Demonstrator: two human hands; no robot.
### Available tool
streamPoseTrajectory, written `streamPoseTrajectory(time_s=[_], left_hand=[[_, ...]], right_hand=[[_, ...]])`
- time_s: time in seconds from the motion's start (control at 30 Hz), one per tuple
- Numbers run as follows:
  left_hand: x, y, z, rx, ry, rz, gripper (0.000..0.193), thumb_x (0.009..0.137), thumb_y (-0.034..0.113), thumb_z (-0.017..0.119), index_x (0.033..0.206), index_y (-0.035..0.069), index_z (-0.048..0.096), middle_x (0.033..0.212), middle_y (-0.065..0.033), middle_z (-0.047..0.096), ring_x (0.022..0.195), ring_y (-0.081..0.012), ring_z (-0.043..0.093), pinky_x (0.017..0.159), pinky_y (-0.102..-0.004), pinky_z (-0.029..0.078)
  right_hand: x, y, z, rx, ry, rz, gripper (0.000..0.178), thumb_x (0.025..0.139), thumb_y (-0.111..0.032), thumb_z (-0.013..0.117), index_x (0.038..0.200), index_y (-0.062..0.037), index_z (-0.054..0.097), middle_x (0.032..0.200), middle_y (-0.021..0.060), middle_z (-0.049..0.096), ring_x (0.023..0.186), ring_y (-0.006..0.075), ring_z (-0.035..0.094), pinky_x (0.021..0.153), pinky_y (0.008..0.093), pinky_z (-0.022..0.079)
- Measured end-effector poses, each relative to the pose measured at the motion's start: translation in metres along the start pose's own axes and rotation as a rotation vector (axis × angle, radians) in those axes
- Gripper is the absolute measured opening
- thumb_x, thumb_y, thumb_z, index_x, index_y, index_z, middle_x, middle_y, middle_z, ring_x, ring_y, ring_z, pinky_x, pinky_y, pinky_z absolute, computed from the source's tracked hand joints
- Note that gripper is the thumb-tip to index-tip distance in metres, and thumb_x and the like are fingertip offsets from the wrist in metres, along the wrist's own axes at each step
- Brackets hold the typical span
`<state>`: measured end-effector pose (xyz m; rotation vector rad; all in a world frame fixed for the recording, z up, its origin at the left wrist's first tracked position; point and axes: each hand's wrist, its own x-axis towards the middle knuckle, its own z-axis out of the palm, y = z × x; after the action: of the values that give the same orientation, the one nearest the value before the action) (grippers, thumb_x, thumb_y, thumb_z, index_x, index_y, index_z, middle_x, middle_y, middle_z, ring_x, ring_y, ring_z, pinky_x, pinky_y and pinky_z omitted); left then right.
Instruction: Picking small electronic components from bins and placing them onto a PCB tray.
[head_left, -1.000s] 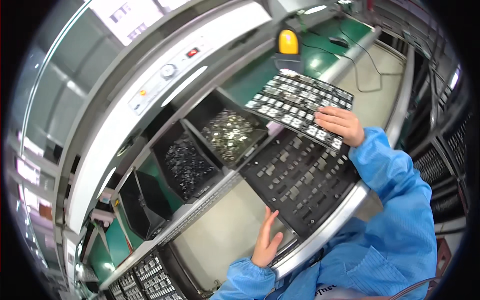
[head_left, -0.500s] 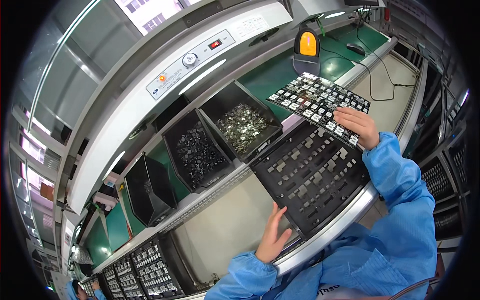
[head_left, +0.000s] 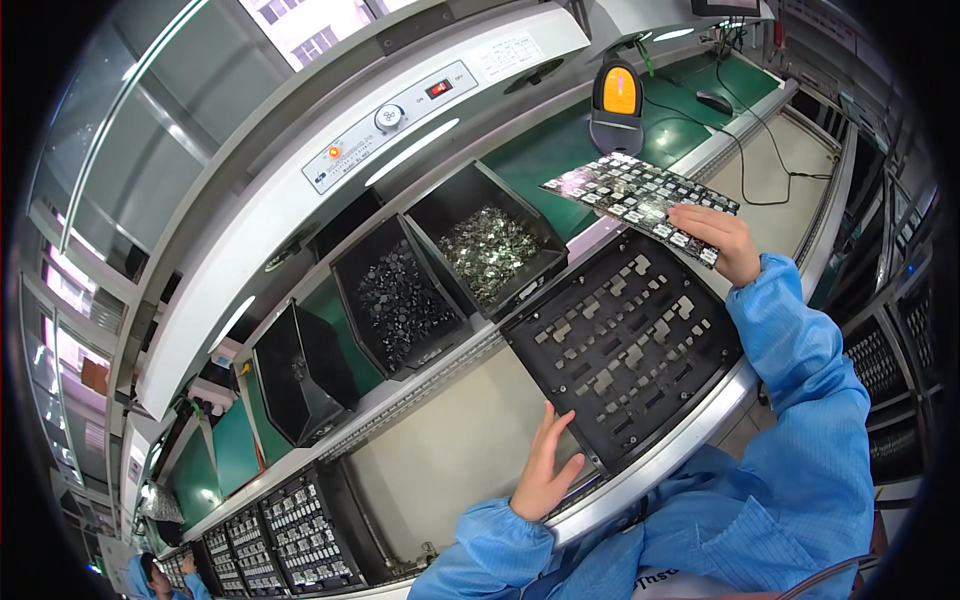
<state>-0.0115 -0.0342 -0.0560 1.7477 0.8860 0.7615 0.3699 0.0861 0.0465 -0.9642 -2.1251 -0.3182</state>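
My right hand (head_left: 716,240) grips the near right edge of a circuit board panel (head_left: 640,200) covered in rows of small white and silvery parts. The panel is held up and tilted above the far end of a black fixture tray (head_left: 625,350) with cut-out pockets. My left hand (head_left: 545,470) rests at the tray's near left edge, its fingers apart and holding nothing. The thumb of the right hand is hidden under the panel.
Beyond the tray stand black bins: one with small metal parts (head_left: 490,255), one with small black parts (head_left: 395,310), and one nearly bare (head_left: 300,380). A yellow-and-grey scanner (head_left: 618,100) stands behind the panel. More loaded trays (head_left: 305,535) line the conveyor at left, near another person (head_left: 160,578).
The panel has tipped to a flatter, more edge-on angle in my right hand. My left hand stays at the tray's edge. The view has shifted slightly.
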Motion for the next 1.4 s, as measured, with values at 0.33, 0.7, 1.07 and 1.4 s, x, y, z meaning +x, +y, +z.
streamPoseTrajectory(time_s=[0.33,0.7,1.07,1.4], left_hand=[[0.001,0.004,0.0,0.011,0.009,-0.007,0.059,0.086,0.004,0.057,0.141,0.009,0.036,0.154,-0.0205,0.011,0.142,-0.0306,0.017,0.11,-0.0416,0.027],[0.001,0.003,0.0,0.056,-0.006,-0.003,0.057,0.086,0.006,0.059,0.14,0.009,0.039,0.154,-0.0228,0.011,0.142,-0.0316,0.018,0.109,-0.04,0.027],[0.001,0.009,0.0,0.066,0.006,-0.001,0.053,0.086,0.009,0.06,0.136,0.011,0.043,0.152,-0.0275,0.013,0.143,-0.0361,0.012,0.112,-0.0415,0.018],[0.002,0.006,0.0,0.107,-0.001,-0.003,0.052,0.084,0.013,0.063,0.133,0.011,0.045,0.152,-0.0276,0.009,0.141,-0.0402,0.015,0.112,-0.0429,0.021]], right_hand=[[0.006,-0.011,-0.011,0.082,0.0,0.049,0.042,0.07,0.01,0.059,0.111,-0.0012,0.063,0.113,0.0155,0.064,0.107,0.0331,0.062,0.092,0.0368,0.049],[0.012,-0.014,-0.009,0.129,0.071,0.244,0.035,0.078,0.008,0.059,0.112,0.001,0.063,0.111,0.0154,0.066,0.102,0.0297,0.064,0.087,0.0325,0.049],[0.037,0.014,-0.023,0.176,0.283,0.479,0.021,0.087,0.0,0.06,0.107,0.003,0.061,0.088,0.0105,0.067,0.081,0.0141,0.061,0.077,0.0275,0.048],[0.026,0.016,-0.011,0.181,0.151,0.42,0.027,0.086,0.007,0.057,0.111,-0.0005,0.063,0.098,0.0124,0.068,0.09,0.0198,0.065,0.084,0.0301,0.049]])
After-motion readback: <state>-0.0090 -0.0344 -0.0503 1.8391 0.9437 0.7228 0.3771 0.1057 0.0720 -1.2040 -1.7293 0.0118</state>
